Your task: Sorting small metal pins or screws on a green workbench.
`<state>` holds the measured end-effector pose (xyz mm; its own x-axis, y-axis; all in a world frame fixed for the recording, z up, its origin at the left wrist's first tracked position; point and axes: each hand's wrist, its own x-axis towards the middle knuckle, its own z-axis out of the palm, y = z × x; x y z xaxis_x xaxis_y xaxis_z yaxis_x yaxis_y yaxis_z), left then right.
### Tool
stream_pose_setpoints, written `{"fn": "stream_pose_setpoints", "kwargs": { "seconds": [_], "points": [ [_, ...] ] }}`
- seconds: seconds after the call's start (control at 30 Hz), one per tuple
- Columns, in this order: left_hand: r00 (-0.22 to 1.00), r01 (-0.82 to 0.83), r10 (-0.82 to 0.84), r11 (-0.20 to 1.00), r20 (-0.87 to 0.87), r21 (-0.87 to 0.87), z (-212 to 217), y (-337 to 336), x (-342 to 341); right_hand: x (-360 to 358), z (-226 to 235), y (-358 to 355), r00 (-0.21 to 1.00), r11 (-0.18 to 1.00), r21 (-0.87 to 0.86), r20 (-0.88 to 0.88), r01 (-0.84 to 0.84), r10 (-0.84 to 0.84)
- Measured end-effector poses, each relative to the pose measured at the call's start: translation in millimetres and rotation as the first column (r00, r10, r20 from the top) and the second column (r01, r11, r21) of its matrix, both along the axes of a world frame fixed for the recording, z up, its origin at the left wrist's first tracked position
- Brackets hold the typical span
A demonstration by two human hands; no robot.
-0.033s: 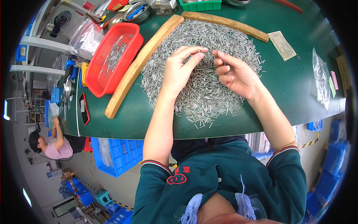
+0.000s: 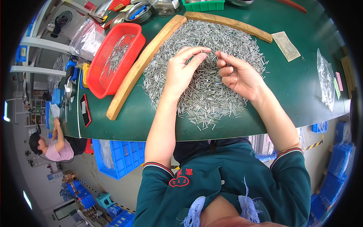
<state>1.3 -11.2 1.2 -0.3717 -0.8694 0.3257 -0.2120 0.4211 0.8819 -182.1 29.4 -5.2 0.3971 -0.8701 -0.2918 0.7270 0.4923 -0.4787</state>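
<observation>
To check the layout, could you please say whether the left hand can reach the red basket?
Probably yes: the left hand need only pass over pins and a wooden bar to the open red basket.

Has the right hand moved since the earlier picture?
No visible shift: the right hand keeps its place relative to the far wooden bar.

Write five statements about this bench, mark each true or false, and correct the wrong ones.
1. The left hand and right hand are both over the pile of small metal pins. True.
2. The two hands are clasped together. False: they are apart.
3. A wooden bar lies between the red basket and the pile. True.
4. The basket holds wooden blocks. False: thin metal pieces lie in it.
5. A paper slip lies to the right of the pile. True.
</observation>
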Motion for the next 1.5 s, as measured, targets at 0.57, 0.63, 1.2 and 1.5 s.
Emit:
{"fn": "stream_pose_setpoints", "kwargs": {
  "seconds": [0.57,0.63,1.2,1.5],
  "points": [
    [0.991,0.068,-0.065,0.997,-0.115,0.021,-1,4,-8,6,9,6,0.995,0.999,-0.043,-0.094,-0.022,0.018],
    [0.993,0.075,-0.075,0.997,-0.094,0.001,-1,4,-8,7,9,6,0.994,0.998,-0.051,-0.104,-0.025,0.019],
    [0.996,0.071,-0.070,0.997,-0.058,0.008,-2,10,-13,8,2,4,0.986,0.997,-0.079,-0.166,-0.009,-0.004],
    [0.909,0.236,-0.132,0.945,-0.396,0.228,-6,9,-15,6,6,5,0.996,0.999,-0.046,-0.082,-0.019,0.015]
  ]
}}
